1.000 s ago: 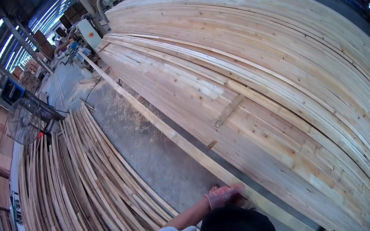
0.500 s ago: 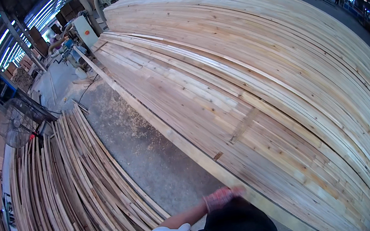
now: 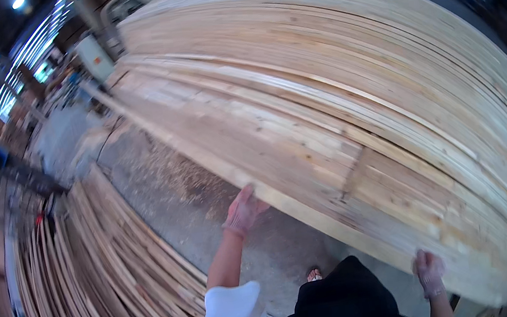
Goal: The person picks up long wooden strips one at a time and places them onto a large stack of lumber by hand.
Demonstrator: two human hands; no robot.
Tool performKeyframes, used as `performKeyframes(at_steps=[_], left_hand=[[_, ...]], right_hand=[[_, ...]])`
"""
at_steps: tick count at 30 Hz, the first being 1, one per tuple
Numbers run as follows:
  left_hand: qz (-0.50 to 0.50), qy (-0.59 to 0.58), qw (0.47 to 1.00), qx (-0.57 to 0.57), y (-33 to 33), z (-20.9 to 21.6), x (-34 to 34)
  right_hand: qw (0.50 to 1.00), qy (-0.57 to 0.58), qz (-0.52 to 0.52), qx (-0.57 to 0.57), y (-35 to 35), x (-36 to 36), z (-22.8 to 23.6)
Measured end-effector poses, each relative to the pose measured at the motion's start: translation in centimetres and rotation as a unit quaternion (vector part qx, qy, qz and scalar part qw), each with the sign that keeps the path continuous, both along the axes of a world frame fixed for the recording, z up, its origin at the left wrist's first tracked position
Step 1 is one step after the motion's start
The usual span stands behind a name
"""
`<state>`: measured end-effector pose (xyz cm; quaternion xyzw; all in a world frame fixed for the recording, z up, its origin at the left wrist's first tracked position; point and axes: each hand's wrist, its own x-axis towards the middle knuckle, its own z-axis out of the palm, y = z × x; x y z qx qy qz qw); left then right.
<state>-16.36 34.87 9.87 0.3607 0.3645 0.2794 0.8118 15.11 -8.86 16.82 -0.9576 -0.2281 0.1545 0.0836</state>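
A long pale wooden board [image 3: 286, 199] runs along the near edge of a big stack of planks [image 3: 356, 97]. My left hand [image 3: 243, 210], in a thin glove, grips the board's underside edge with the arm stretched forward. My right hand [image 3: 429, 271], also gloved, holds the same edge nearer to me, at the lower right. Both hands are on the board's lower side; the fingers are partly hidden under the wood.
A second pile of thin curved-looking slats [image 3: 88, 281] lies on the left. Between the piles runs a concrete floor [image 3: 172, 184] strewn with sawdust. Machines [image 3: 94, 57] and a cabinet stand at the far end of the hall.
My left hand has moved up and forward from near my body onto the board's edge. My right hand has come into view on the board. The view has swung closer to the stack.
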Motion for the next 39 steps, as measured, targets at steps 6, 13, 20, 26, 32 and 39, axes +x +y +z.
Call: performKeyframes(at_steps=[6, 13, 20, 26, 32, 39], left_hand=[[-0.355, -0.177, 0.913, -0.097, -12.9, -6.8, 4.9], [-0.385, -0.018, 0.901, 0.201, -22.5, -11.7, 10.6], [-0.177, -0.047, 0.971, -0.153, -14.4, -10.4, 5.0], [0.048, -0.018, 0.988, -0.144, -9.1, -7.5, 2.3], [-0.105, 0.032, 0.983, -0.144, -10.3, -8.4, 4.0], [0.218, -0.073, 0.955, -0.190, -8.0, -8.1, 4.1]], right_hand=[[0.975, 0.168, 0.143, 0.027, 10.6, -4.1, -0.9], [0.900, 0.147, 0.383, 0.146, 18.9, -9.9, -0.4], [0.940, 0.114, 0.313, 0.079, 10.6, -3.6, -2.1], [0.985, 0.027, 0.169, 0.004, 0.6, 3.5, -3.0], [0.982, -0.115, 0.148, 0.018, -0.8, 11.6, -3.2], [0.962, -0.251, 0.093, 0.051, -2.0, 25.5, -3.8]])
